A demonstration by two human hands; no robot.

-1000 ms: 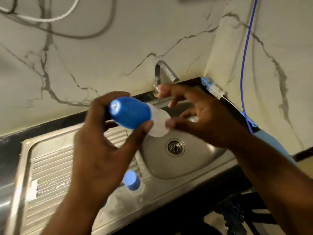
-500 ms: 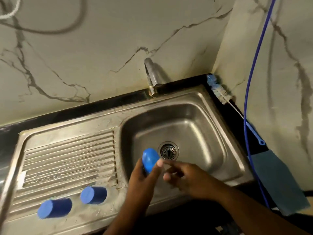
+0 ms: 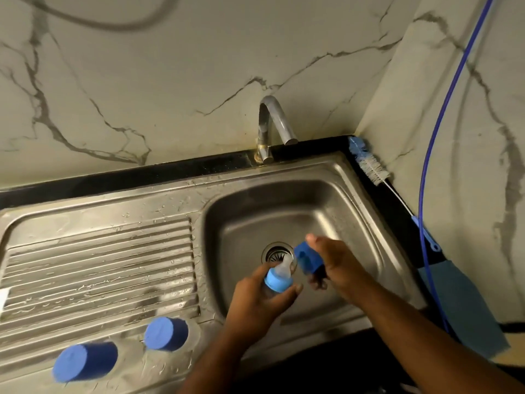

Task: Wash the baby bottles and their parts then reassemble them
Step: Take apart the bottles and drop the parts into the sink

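Steel sink [image 3: 326,211]; hands [image 3: 255,304] grip teated bottle [image 3: 277,280], cylindrical cap [image 3: 308,258].

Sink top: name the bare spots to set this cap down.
Free: the ridged drainboard behind the two capped bottles; the basin floor below the tap. Crowded: front edge by those bottles; the drain, under left hand and right hand.

Cap [image 3: 308,258] now off bottle [image 3: 277,280], in right hand [image 3: 338,268]
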